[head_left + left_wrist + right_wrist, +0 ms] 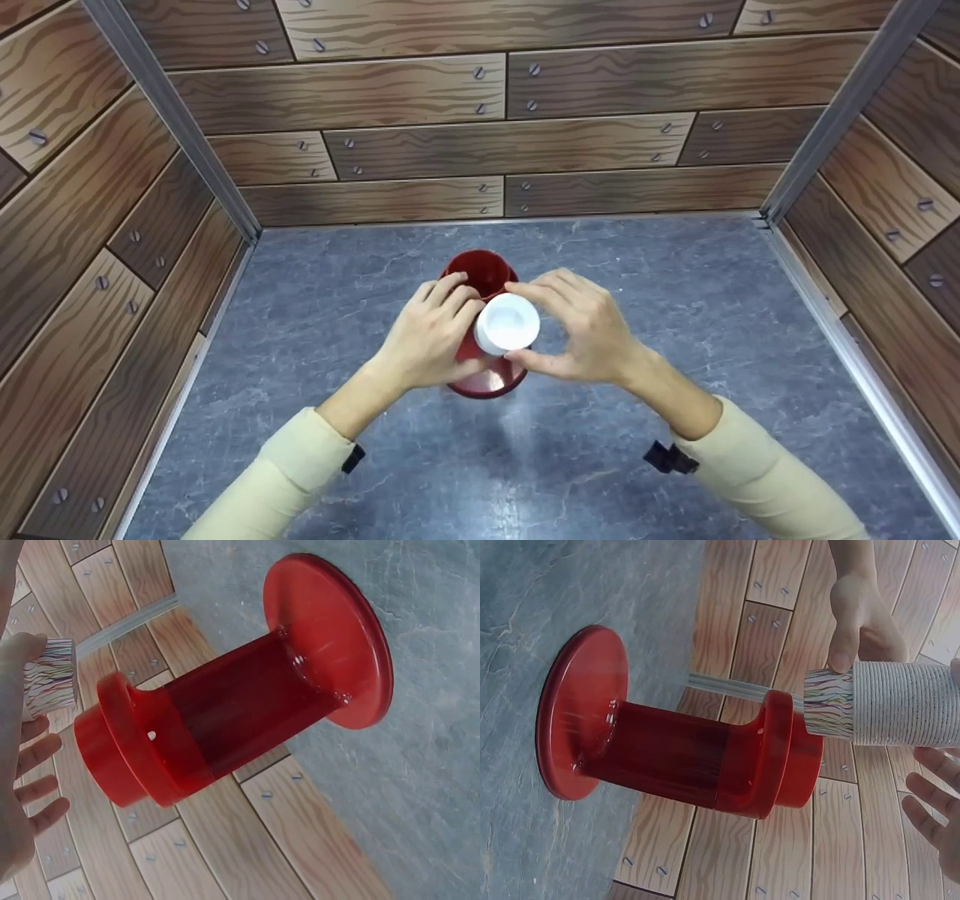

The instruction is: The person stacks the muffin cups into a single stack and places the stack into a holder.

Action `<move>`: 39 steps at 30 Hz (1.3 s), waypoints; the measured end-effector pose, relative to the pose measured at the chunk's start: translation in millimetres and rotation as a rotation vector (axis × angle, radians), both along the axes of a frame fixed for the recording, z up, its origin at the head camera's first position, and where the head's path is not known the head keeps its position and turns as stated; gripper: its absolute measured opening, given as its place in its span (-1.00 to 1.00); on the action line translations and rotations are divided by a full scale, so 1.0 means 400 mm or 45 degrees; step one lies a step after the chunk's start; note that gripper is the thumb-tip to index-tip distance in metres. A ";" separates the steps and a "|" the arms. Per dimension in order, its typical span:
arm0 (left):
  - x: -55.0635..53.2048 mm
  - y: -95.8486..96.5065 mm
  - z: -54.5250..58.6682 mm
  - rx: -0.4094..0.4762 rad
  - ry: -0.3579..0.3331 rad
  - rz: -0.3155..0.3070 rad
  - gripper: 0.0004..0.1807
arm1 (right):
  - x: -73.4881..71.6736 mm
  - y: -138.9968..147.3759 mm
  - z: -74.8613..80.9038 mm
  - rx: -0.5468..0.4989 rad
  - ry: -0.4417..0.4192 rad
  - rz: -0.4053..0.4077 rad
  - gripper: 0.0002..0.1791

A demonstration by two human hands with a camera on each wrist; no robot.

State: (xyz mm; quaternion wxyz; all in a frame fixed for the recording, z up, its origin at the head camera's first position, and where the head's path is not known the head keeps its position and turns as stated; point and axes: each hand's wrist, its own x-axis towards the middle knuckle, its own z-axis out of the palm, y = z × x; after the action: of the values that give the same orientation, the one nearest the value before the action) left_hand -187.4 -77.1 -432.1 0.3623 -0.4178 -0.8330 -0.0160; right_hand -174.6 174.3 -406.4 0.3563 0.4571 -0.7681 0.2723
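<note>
Between my hands is a stack of nested paper cups (pixel 904 703), white at the ridged rims, with coloured wavy lines on the lowest cup. My right hand (pixel 581 326) grips its upper part between thumb and fingers. On the other side, my left hand (pixel 431 330) holds the stack lower down, its thumb (pixel 28 649) on the patterned cup. From above, the white mouth of the stack (pixel 508 324) shows. A red cup dispenser (pixel 240 701) stands upright on its round base (pixel 585 712), its collar (pixel 776 757) right beside the stack's lower end.
The dispenser stands on a grey marbled surface (pixel 337 300). Wood-patterned panels (pixel 487 90) form a back wall and two sides, joined by metal corner strips (pixel 169 112). Light sleeves (pixel 750 457) cover both forearms, with dark straps near the wrists.
</note>
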 end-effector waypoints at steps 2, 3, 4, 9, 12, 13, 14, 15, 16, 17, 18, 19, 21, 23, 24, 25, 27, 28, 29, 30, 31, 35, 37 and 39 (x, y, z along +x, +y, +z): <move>-0.005 -0.001 0.002 0.005 0.007 0.001 -0.24 | -0.003 -0.005 0.002 -0.019 -0.026 0.005 -0.27; -0.007 -0.001 0.004 0.007 0.011 0.004 -0.24 | -0.004 -0.008 0.004 -0.028 -0.036 0.007 -0.27; -0.010 -0.001 0.006 0.010 0.015 0.007 -0.24 | -0.005 -0.011 0.007 -0.036 -0.044 0.008 -0.27; -0.022 -0.001 0.016 0.045 0.014 0.025 -0.27 | -0.019 -0.026 0.020 -0.062 -0.042 0.015 -0.29; -0.031 0.000 0.025 0.058 0.025 0.033 -0.27 | -0.031 -0.032 0.029 -0.079 -0.038 0.021 -0.30; -0.035 -0.001 0.028 0.059 0.030 0.036 -0.26 | -0.035 -0.034 0.032 -0.083 -0.038 0.023 -0.30; -0.039 -0.002 0.030 0.061 0.037 0.039 -0.25 | -0.040 -0.035 0.034 -0.085 -0.039 0.025 -0.31; -0.042 -0.003 0.033 0.060 0.040 0.045 -0.25 | -0.044 -0.037 0.036 -0.088 -0.042 0.026 -0.31; -0.046 -0.005 0.036 0.057 0.045 0.050 -0.24 | -0.048 -0.039 0.038 -0.090 -0.041 0.026 -0.31; -0.050 -0.006 0.039 0.058 0.044 0.054 -0.24 | -0.052 -0.041 0.040 -0.093 -0.043 0.026 -0.31; -0.054 -0.008 0.042 0.057 0.041 0.060 -0.24 | -0.056 -0.043 0.042 -0.097 -0.045 0.026 -0.31; -0.057 -0.011 0.044 0.058 0.033 0.064 -0.24 | -0.060 -0.044 0.043 -0.101 -0.049 0.024 -0.31; -0.064 -0.015 0.049 0.065 0.017 0.070 -0.25 | -0.067 -0.047 0.046 -0.100 -0.055 0.015 -0.30; -0.070 -0.019 0.053 0.071 0.001 0.074 -0.25 | -0.072 -0.050 0.050 -0.099 -0.072 0.006 -0.30; -0.073 -0.021 0.055 0.074 -0.006 0.076 -0.25 | -0.074 -0.052 0.051 -0.096 -0.083 0.002 -0.30; -0.076 -0.023 0.056 0.075 -0.012 0.080 -0.25 | -0.076 -0.053 0.052 -0.092 -0.094 -0.003 -0.30; -0.081 -0.025 0.058 0.069 -0.020 0.091 -0.24 | -0.079 -0.056 0.054 -0.090 -0.118 -0.009 -0.30; -0.083 -0.027 0.059 0.066 -0.022 0.097 -0.24 | -0.081 -0.057 0.055 -0.095 -0.131 -0.008 -0.30; -0.086 -0.028 0.060 0.064 -0.024 0.101 -0.24 | -0.083 -0.059 0.056 -0.100 -0.141 -0.007 -0.30; -0.089 -0.029 0.061 0.062 -0.023 0.106 -0.24 | -0.086 -0.061 0.057 -0.111 -0.154 -0.002 -0.30; -0.091 -0.030 0.062 0.060 -0.021 0.110 -0.24 | -0.088 -0.062 0.057 -0.121 -0.162 -0.001 -0.31; -0.101 -0.033 0.064 0.071 -0.016 0.126 -0.25 | -0.101 -0.069 0.059 -0.159 -0.193 0.009 -0.32; -0.105 -0.035 0.066 0.080 -0.016 0.131 -0.27 | -0.108 -0.072 0.059 -0.166 -0.205 0.011 -0.32; -0.110 -0.036 0.065 0.083 -0.015 0.137 -0.27 | -0.115 -0.075 0.059 -0.172 -0.216 0.013 -0.32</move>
State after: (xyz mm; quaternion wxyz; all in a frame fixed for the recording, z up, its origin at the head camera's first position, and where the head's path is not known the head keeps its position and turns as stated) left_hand -231.3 -91.7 -406.1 0.3711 -0.3604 -0.8554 -0.0262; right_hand -220.7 144.5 -382.9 0.3187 0.4111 -0.7731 0.3629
